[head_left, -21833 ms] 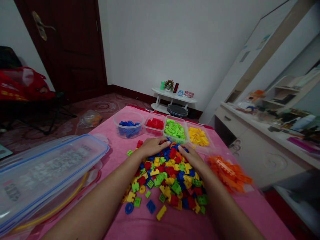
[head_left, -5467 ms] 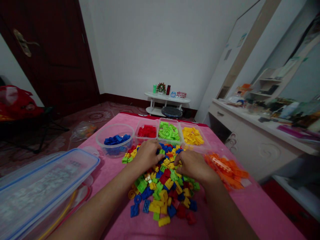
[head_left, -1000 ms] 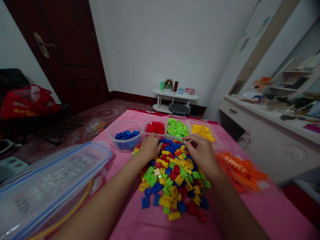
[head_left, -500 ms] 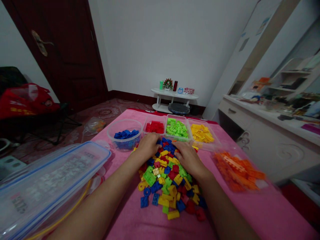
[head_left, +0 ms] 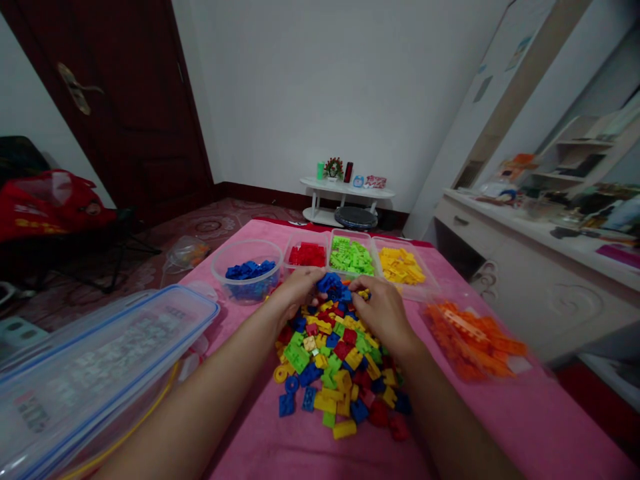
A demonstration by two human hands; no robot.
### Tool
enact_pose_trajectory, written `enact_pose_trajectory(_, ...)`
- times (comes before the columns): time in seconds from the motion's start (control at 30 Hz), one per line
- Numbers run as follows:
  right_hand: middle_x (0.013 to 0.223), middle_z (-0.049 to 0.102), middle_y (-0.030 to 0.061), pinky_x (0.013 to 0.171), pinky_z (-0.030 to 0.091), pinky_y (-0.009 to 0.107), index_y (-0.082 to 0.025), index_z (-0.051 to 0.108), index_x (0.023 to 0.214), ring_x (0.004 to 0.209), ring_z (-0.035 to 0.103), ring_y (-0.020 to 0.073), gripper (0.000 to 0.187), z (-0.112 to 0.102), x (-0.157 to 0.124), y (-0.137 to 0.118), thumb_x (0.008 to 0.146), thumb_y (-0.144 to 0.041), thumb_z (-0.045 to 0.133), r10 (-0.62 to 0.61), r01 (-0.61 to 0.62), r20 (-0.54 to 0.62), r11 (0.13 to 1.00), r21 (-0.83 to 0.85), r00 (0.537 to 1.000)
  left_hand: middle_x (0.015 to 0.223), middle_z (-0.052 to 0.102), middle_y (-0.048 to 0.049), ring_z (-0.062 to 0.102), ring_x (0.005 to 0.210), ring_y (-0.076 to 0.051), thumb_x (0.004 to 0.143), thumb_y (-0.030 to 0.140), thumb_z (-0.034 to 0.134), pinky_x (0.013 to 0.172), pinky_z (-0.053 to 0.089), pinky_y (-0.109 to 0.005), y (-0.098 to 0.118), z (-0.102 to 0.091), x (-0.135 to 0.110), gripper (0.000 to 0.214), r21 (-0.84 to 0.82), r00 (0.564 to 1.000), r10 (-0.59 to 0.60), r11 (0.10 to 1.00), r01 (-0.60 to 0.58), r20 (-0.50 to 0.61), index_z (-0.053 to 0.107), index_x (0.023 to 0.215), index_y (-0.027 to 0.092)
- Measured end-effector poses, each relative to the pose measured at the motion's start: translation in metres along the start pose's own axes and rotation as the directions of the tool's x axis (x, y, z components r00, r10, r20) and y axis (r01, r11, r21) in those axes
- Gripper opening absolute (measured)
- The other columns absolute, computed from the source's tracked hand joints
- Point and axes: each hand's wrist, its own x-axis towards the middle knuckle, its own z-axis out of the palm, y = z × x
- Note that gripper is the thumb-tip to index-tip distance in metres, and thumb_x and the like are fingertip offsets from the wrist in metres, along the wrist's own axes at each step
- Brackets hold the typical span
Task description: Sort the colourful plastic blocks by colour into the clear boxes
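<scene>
Between my two hands a cluster of blue toy building bricks (head_left: 332, 287) is raised a little over the far end of a mixed pile of bricks (head_left: 330, 353). My left hand (head_left: 301, 288) has its fingers curled against the left side of the cluster. From the right, my right hand (head_left: 378, 303) presses its thumb and fingers on the same bricks. Some fingertips are hidden behind the bricks. The pile is red, yellow, green and blue, spread on a pink cloth (head_left: 260, 427). Just beyond my left hand stands a round clear tub (head_left: 245, 293) with blue bricks.
Clear boxes of red bricks (head_left: 307, 255), green bricks (head_left: 352, 256) and yellow bricks (head_left: 401, 267) line the far edge. Orange bricks (head_left: 473, 340) fill a clear container at the right. Large clear lids (head_left: 110, 360) lie at the left. A white dresser (head_left: 510, 247) stands beyond the right edge.
My hands have closed in around the blue bricks and raised them slightly above the pile. The view has shifted a little.
</scene>
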Motion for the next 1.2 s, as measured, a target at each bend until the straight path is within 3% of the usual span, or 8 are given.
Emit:
enact_pose_trajectory(0.13,0.082,0.066,0.0004,0.077,0.040,0.030,-0.022,0.063,0.079,0.083,0.058,0.0192,0.012,-0.005,0.000,-0.016,0.076,-0.015,0.055,-0.018,0.024,-0.106,0.998,0.059,0.994,0.075,0.061,-0.0020,0.054,0.047,-0.007,0.081,0.048,0.058,0.035,0.030,-0.012,0.002,0.004,-0.006,0.035,-0.146,0.987,-0.110,0.981,0.127,0.115,0.062,0.092,0.015)
enact_pose_trajectory(0.27,0.087,0.066,0.0024,0.082,0.041,0.032,-0.022,0.065,0.083,0.089,0.057,0.0200,0.014,-0.004,-0.002,-0.025,0.079,-0.015,0.054,-0.073,0.083,-0.090,0.990,0.116,0.993,0.077,0.060,-0.0021,0.057,0.050,-0.007,0.080,0.059,0.053,0.033,0.031,-0.011,-0.001,0.009,-0.009,0.045,-0.163,0.929,-0.192,0.954,0.253,0.316,0.061,0.092,0.017)
enact_pose_trajectory(0.6,0.083,0.068,0.0023,0.072,0.048,0.029,-0.019,0.069,0.082,0.078,0.062,0.0169,0.013,-0.009,0.001,-0.028,0.076,-0.016,0.058,0.043,-0.027,-0.027,0.903,0.429,0.999,0.069,0.056,-0.0029,0.049,0.045,-0.004,0.081,0.042,0.063,0.032,0.025,-0.007,-0.004,0.015,-0.012,0.030,-0.241,0.887,-0.117,0.939,0.245,0.447,0.059,0.086,0.013)
enact_pose_trajectory(0.77,0.071,0.067,0.0014,0.056,0.048,0.027,-0.017,0.065,0.076,0.060,0.060,0.0142,0.011,-0.010,0.002,-0.027,0.070,-0.026,0.067,0.291,-0.244,0.062,0.646,0.723,0.955,0.070,0.053,-0.0028,0.037,0.042,0.000,0.083,0.038,0.061,0.033,0.018,-0.006,-0.007,0.015,-0.011,0.026,-0.313,0.853,-0.040,0.921,0.234,0.520,0.056,0.084,0.013)
enact_pose_trajectory(0.9,0.069,0.066,-0.0003,0.063,0.049,0.025,-0.017,0.064,0.072,0.064,0.061,0.0124,0.019,-0.012,0.005,-0.014,0.060,-0.025,0.076,0.438,-0.262,0.056,0.427,0.866,0.897,0.073,0.053,-0.0026,0.036,0.042,0.000,0.083,0.028,0.061,0.033,0.019,-0.006,-0.005,0.014,-0.013,0.019,-0.303,0.839,-0.005,0.931,0.202,0.545,0.058,0.092,0.012)
enact_pose_trajectory(1.0,0.069,0.064,-0.0016,0.065,0.048,0.025,-0.017,0.064,0.072,0.063,0.060,0.0110,0.021,-0.016,0.007,-0.007,0.058,-0.024,0.078,0.508,-0.242,0.056,0.308,0.920,0.860,0.073,0.053,-0.0024,0.041,0.042,0.000,0.087,0.026,0.056,0.032,0.022,-0.006,-0.001,0.014,-0.016,0.021,-0.280,0.871,-0.056,0.935,0.218,0.489,0.059,0.101,0.011)
enact_pose_trajectory(1.1,0.073,0.065,-0.0005,0.068,0.049,0.026,-0.017,0.065,0.074,0.068,0.061,0.0124,0.020,-0.018,0.007,-0.012,0.060,-0.025,0.077,0.477,-0.199,0.000,0.367,0.909,0.879,0.076,0.058,-0.0057,0.054,0.050,-0.006,0.090,0.044,0.047,0.034,0.034,-0.009,0.001,0.016,-0.016,0.036,-0.310,0.902,-0.097,0.919,0.244,0.421,0.057,0.106,0.013)
enact_pose_trajectory(1.2,0.079,0.068,0.0024,0.071,0.050,0.029,-0.017,0.066,0.077,0.074,0.063,0.0156,0.018,-0.017,0.006,-0.024,0.064,-0.027,0.074,0.366,-0.199,0.000,0.505,0.840,0.930,0.074,0.059,-0.0066,0.061,0.056,-0.012,0.087,0.057,0.041,0.035,0.041,-0.012,0.001,0.018,-0.015,0.048,-0.376,0.877,-0.112,0.873,0.311,0.467,0.056,0.102,0.014)
